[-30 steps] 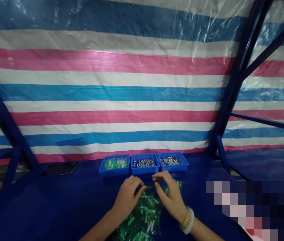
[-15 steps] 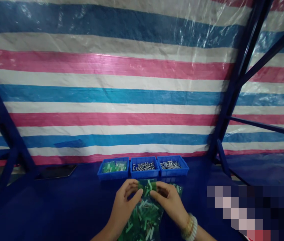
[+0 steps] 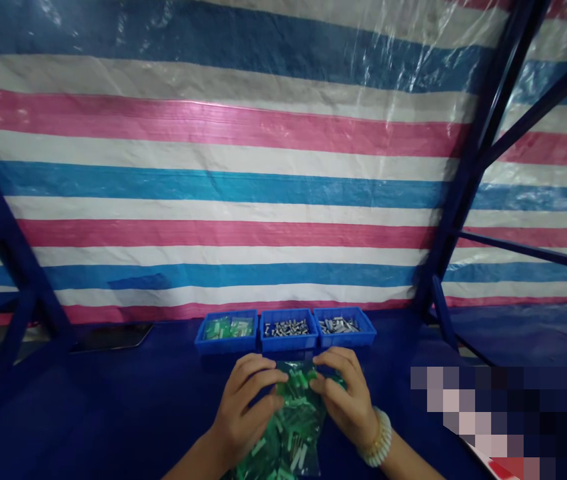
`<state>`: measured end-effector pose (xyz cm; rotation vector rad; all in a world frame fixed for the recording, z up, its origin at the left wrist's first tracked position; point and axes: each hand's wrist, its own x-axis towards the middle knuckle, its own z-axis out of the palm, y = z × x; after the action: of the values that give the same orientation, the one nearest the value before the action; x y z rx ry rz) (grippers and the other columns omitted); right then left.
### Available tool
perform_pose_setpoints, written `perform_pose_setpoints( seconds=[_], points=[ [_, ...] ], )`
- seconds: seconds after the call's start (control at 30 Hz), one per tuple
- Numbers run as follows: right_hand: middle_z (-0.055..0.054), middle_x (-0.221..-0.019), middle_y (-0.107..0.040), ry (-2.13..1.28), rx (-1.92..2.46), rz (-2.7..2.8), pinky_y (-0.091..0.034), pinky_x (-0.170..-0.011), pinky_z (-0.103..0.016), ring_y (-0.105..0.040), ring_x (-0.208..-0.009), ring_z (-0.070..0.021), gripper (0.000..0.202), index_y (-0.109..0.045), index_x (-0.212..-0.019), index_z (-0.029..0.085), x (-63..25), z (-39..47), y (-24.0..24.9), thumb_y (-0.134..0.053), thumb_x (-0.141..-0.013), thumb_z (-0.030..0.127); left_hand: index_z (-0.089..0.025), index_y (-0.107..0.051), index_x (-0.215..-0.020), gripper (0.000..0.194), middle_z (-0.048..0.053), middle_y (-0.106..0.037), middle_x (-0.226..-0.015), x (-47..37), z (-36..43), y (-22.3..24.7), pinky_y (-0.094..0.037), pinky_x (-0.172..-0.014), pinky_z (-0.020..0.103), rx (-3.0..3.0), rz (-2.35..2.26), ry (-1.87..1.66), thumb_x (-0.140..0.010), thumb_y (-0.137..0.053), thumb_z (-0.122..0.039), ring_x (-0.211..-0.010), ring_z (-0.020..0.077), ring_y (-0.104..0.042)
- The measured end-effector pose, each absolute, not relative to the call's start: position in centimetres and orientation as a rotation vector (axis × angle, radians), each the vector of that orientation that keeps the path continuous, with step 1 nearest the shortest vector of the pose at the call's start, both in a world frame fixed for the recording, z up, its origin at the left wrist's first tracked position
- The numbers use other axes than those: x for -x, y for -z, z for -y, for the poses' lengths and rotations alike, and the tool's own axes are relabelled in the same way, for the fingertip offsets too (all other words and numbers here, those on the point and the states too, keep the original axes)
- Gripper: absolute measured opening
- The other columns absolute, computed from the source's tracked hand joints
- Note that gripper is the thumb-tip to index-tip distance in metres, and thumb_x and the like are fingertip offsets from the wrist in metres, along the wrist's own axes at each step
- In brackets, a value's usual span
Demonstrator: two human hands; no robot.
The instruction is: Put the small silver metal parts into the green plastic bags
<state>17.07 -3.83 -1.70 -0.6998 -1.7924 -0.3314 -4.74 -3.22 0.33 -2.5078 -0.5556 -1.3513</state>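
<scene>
Both hands are at the upper part of a clear bag (image 3: 296,427) full of green and pale strips and small metal parts. My left hand (image 3: 248,400) grips the bag's upper left edge, fingers curled over it. On the other side, my right hand (image 3: 346,397), with a coiled white band and a gold bracelet at the wrist, pinches the upper right edge. Just beyond stand three blue trays: the left one (image 3: 228,345) holds small green bags, the middle one (image 3: 289,343) metal screws, the right one (image 3: 347,338) metal pieces.
A dark flat device (image 3: 112,337) lies at the back left of the blue table (image 3: 88,407). Blue metal posts (image 3: 456,193) rise on both sides before a striped plastic sheet (image 3: 223,233). The lower right is pixelated.
My left hand's fingers have spread further over the bag, and my right hand has shifted slightly right and up. The bag's top lies flatter. The view has shifted slightly.
</scene>
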Motion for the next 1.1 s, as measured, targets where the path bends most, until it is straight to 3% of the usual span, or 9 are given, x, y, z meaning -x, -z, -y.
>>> perform_pose_setpoints(
  seconds=[0.17,0.37,0.53,0.63,0.77,0.93,1.1],
  points=[
    [-0.004,-0.094,-0.069,0.36,0.689,1.786,-0.052,-0.073,-0.041,-0.06,-0.089,-0.0222,0.031,-0.064,-0.087,0.028,-17.2,3.9,1.7,-0.058,-0.081,-0.001,-0.025,-0.065,-0.082,0.024,0.0,-0.072,-0.098,4.9,3.2,-0.1,-0.047,-0.093,0.043,2.398,0.528,1.33,-0.081,-0.058,-0.001,-0.098,0.0201,-0.062],
    [-0.005,-0.093,-0.07,0.111,0.672,1.828,-0.051,-0.076,-0.043,-0.06,-0.09,-0.0241,0.031,-0.064,-0.089,0.026,-17.1,3.9,1.1,-0.047,-0.085,0.0,-0.022,-0.059,-0.074,0.024,0.005,-0.069,-0.097,4.0,3.5,-0.9,-0.047,-0.09,0.044,2.595,0.698,1.536,-0.079,-0.052,0.0,-0.102,0.0238,-0.059],
    [-0.005,-0.087,-0.066,-0.171,0.73,1.767,-0.052,-0.076,-0.037,-0.061,-0.083,-0.0212,0.028,-0.057,-0.112,0.024,-16.6,3.6,1.3,-0.052,-0.088,0.009,-0.021,-0.055,-0.079,0.005,0.002,-0.063,-0.078,3.1,3.4,-1.1,-0.051,-0.067,0.03,2.87,1.405,1.976,-0.083,-0.058,-0.022,-0.073,0.0178,-0.062],
    [-0.002,-0.081,-0.063,-0.377,0.861,1.711,-0.052,-0.073,-0.031,-0.062,-0.075,-0.018,0.037,-0.048,-0.126,0.022,-16.1,3.3,1.9,-0.053,-0.09,0.017,-0.021,-0.054,-0.089,0.017,-0.003,-0.056,-0.066,3.0,2.8,-0.2,-0.046,-0.058,0.025,2.886,1.897,2.223,-0.08,-0.063,-0.032,-0.06,0.0134,-0.057],
    [0.002,-0.074,-0.061,-0.583,0.938,1.791,-0.051,-0.065,-0.025,-0.06,-0.066,-0.0147,0.033,-0.05,-0.125,0.022,-15.8,3.0,2.5,-0.05,-0.092,0.023,-0.021,-0.051,-0.097,0.03,-0.006,-0.052,-0.062,3.2,1.6,1.1,-0.045,-0.056,0.024,2.781,2.284,2.419,-0.075,-0.066,-0.034,-0.056,0.0122,-0.056],
    [-0.003,-0.092,-0.065,-0.592,0.913,1.802,-0.051,-0.075,-0.029,-0.061,-0.079,-0.0168,0.03,-0.051,-0.123,0.023,-15.7,3.0,2.7,-0.048,-0.094,0.025,-0.02,-0.052,-0.099,0.031,-0.005,-0.056,-0.061,6.1,-1.6,0.6,-0.048,-0.058,0.027,2.666,1.986,2.176,-0.076,-0.063,-0.038,-0.057,0.0153,-0.061],
    [-0.003,-0.093,-0.064,-0.594,0.904,1.775,-0.05,-0.078,-0.03,-0.062,-0.084,-0.0179,0.025,-0.054,-0.118,0.024,-15.5,3.4,2.5,-0.047,-0.094,0.023,-0.019,-0.054,-0.102,0.033,0.003,-0.069,-0.08,12.3,-5.8,-0.5,-0.052,-0.072,0.032,2.161,1.825,1.835,-0.078,-0.058,-0.041,-0.076,0.0222,-0.067]
  ],
)
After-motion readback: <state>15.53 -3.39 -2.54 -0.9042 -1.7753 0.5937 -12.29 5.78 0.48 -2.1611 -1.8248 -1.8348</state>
